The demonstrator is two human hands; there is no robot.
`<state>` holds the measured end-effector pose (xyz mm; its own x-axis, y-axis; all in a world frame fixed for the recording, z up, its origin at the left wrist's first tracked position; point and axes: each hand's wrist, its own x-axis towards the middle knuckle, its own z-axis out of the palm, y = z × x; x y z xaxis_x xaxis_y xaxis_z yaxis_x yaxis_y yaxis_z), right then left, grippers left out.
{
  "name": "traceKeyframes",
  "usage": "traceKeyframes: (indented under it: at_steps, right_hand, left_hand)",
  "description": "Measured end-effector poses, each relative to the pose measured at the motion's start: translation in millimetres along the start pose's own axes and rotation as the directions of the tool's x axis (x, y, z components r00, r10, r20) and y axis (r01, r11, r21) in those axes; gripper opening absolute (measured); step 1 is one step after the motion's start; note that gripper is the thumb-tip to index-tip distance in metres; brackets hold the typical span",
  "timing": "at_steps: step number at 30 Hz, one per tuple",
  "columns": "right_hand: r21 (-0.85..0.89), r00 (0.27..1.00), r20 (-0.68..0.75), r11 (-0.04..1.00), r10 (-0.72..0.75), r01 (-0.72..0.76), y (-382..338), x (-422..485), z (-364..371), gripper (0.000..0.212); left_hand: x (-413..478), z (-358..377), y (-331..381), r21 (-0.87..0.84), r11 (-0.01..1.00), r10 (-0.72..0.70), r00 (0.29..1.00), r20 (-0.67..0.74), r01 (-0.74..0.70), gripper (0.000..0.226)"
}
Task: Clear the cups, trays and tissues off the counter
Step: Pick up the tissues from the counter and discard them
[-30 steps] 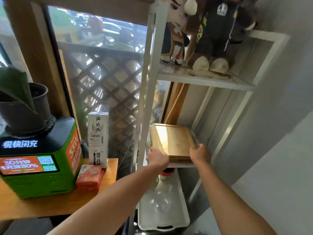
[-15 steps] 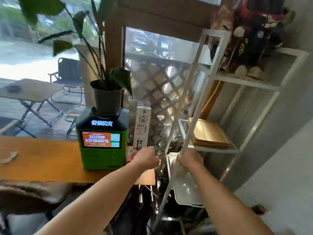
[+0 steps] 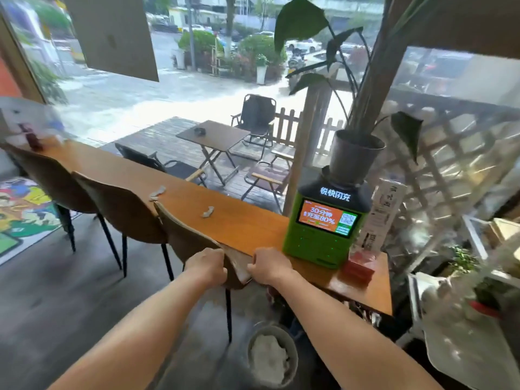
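Two crumpled tissues lie on the long wooden counter (image 3: 247,229): one tissue (image 3: 157,191) further left, another tissue (image 3: 208,211) nearer the middle. At the counter's far left end sit blurred things, a dark red item (image 3: 31,136) among them. My left hand (image 3: 206,266) and my right hand (image 3: 271,267) hover close together in front of the nearest chair back (image 3: 191,237), at the counter's near edge. Both have curled fingers and I see nothing in either. The wooden tray (image 3: 503,229) lies on the white shelf at the right edge.
A green charging station (image 3: 323,229) with a potted plant (image 3: 354,156) on top stands on the counter's right end, beside a white carton (image 3: 380,215) and a red box (image 3: 360,266). Three chairs line the counter. A round bin (image 3: 271,358) holding white paper sits on the floor below.
Both hands left the wooden tray on the shelf and drew back with fingers closed. My view swung left from the shelf to the long counter.
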<state>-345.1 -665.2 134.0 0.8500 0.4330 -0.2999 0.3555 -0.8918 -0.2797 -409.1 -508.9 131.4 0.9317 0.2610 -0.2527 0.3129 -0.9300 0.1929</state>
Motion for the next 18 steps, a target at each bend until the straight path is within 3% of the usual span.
traceKeyframes:
  at_steps: [10, 18]
  right_hand:
    - [-0.122, 0.993, 0.076, 0.988, -0.087, 0.096, -81, 68, 9, 0.025]
    - [-0.067, 0.997, -0.047, 0.996, -0.065, 0.062, -120, 183, 3, 0.031]
  left_hand:
    - [22, -19, -103, -0.029, 0.994, -0.103, 0.993, -0.065, 0.101, 0.007]
    - [127, -68, -150, -0.009, 0.999, 0.032, 0.996, -0.085, -0.032, 0.013]
